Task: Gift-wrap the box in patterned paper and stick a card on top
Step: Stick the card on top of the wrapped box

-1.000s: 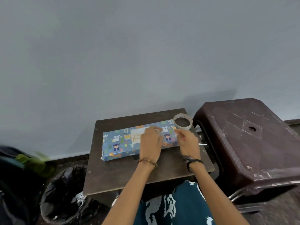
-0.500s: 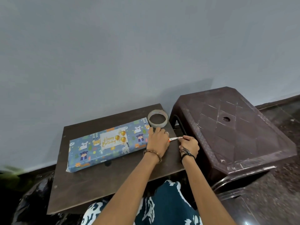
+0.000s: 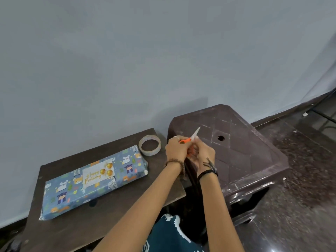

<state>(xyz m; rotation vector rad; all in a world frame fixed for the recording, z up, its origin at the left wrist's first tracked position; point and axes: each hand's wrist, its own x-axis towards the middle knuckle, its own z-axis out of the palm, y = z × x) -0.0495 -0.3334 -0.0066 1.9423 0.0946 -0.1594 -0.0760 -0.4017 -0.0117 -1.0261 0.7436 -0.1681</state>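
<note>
While the wrapped box (image 3: pixel 94 180), card (image 3: pixel 99 174) on top, lies at eight o'clock on the counter (image 3: pixel 109 215), both hands, left (image 3: pixel 176 149) and right (image 3: pixel 204 153), grip orange scissors (image 3: pixel 190 139) at centre, tape roll (image 3: pixel 149 145) beside them.

I see the box (image 3: pixel 94 184) fully wrapped in blue paper printed with cartoon animals, lying flat and slanted across the small dark table (image 3: pixel 112 215), its far end near the tape roll (image 3: pixel 149 145). A white birthday card (image 3: pixel 99 174) with gold balloons and gold lettering sits flat on its top face.
</note>
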